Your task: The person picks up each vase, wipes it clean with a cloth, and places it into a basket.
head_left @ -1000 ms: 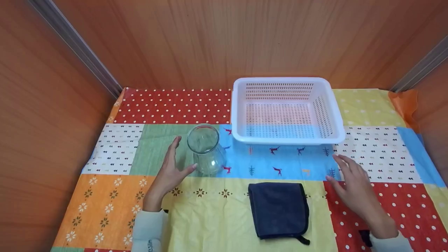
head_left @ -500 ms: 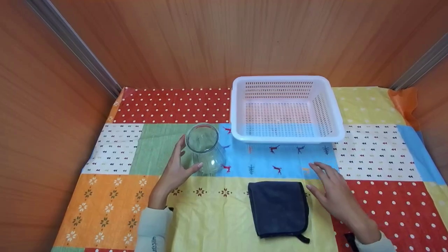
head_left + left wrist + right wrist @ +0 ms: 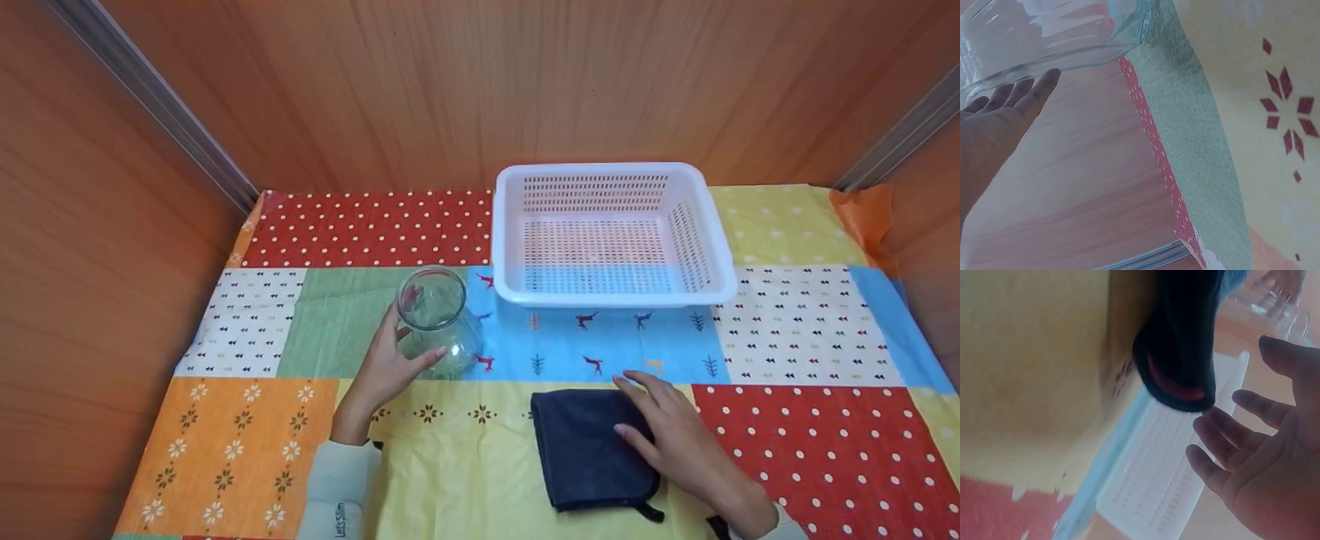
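Note:
A clear glass vase point(image 3: 450, 337) with a wide round mouth stands upright left of the table's middle. My left hand point(image 3: 390, 364) reaches around its left side, thumb in front and fingers behind; whether they press on the glass is hard to tell. In the left wrist view, the fingertips point(image 3: 1050, 79) lie along the glass edge. A folded dark navy cloth point(image 3: 585, 450) with black edging and a small loop lies near the front. My right hand point(image 3: 671, 431) hovers at its right edge, fingers spread and loosely bent, holding nothing.
A white perforated plastic basket point(image 3: 615, 298) sits at the back, right of the vase. Wood-grain panels point(image 3: 480, 90) stand behind the table and at both sides. A patchwork tablecloth point(image 3: 420, 465) covers the table, with a bunched orange corner point(image 3: 862, 217) at the far right.
My right hand has moved left and nearer, from beside the cloth to over its right edge. My left hand has closed in on the vase from the left. Vase, cloth and basket stay put.

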### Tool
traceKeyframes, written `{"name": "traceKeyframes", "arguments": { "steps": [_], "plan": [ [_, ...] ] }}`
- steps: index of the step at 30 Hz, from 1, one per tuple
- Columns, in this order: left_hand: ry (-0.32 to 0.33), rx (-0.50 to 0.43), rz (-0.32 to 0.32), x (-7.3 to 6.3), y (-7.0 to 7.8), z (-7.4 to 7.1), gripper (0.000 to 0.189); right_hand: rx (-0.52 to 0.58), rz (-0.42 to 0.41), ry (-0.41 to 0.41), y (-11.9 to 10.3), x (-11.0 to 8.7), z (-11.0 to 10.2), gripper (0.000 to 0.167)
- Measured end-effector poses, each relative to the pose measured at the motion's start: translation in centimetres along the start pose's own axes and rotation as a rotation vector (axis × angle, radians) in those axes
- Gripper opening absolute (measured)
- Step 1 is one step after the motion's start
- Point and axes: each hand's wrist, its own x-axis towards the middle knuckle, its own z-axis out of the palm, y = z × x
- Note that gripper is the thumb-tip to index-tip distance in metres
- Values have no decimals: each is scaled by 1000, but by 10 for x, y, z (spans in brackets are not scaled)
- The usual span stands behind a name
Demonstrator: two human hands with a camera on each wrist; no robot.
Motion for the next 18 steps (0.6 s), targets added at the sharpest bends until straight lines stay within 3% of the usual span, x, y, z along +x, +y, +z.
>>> {"name": "traceKeyframes", "arguments": {
  "steps": [8,18],
  "plan": [
    [18,4,40,2,0,3,97,-17,-25,-15,-6,0,9,64],
    [76,62,-12,8,1,8,86,-55,-94,50,1,7,19,52]
  ]
}}
